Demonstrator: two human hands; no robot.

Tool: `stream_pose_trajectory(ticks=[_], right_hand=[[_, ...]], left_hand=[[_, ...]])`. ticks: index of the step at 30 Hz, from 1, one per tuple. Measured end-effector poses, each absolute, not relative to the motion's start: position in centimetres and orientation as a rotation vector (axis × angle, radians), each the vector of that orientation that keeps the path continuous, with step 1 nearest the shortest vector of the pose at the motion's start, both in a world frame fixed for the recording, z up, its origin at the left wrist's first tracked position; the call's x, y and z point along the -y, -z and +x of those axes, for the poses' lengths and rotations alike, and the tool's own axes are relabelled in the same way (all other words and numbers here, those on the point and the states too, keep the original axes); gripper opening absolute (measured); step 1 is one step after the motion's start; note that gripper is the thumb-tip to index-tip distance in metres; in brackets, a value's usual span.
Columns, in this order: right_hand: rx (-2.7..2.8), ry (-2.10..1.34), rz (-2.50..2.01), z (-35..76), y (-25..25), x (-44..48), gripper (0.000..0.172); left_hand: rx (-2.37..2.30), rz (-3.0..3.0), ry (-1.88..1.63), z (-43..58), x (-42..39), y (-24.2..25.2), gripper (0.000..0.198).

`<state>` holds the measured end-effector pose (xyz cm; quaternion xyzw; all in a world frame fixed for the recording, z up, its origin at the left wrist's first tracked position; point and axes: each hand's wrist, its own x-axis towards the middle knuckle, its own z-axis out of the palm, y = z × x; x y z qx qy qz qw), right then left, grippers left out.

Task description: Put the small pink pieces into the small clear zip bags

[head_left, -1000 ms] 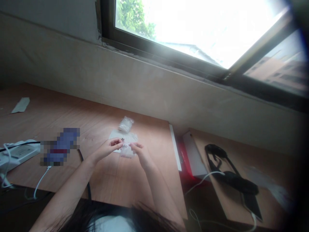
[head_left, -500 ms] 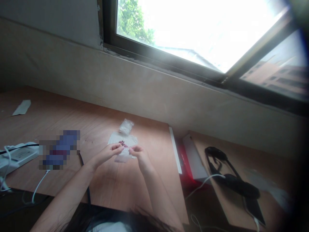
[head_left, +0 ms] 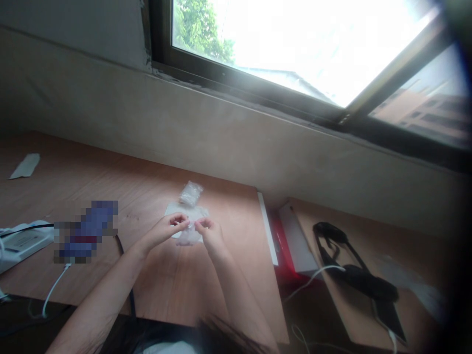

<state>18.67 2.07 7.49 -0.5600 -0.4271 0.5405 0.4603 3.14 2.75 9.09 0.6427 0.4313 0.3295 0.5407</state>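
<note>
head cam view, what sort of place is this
Probably an indoor desk spot in a home or small workroom: a wooden desktop under a window looking out on a tree and a building, with a white power strip.

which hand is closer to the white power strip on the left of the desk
Left. The left hand is nearer, off to the right of the white power strip, and the right hand is further away, on the far side of the left hand.
</note>
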Motion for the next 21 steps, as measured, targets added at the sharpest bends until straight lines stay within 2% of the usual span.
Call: stream_pose_trajectory(ticks=[3,10,21], right_hand=[[1.038,-1.302,-1.417,18.6,-7.5,-2.3,0.027],[1.048,-1.488,-1.32,19.1,-7.5,-2.5,0.03],[1.032,-1.331,-1.392,19.1,-6.9,-3.3,0.03]], left_hand=[[-1.056,1.556,-0.795,2.7,-2.9,-9.0,0.028],[-1.12,1.528,-0.804,2.3,-3.7,-8.1,0.027],[-1.032,1.425,-0.725,3.3,-4.2,-8.5,0.026]])
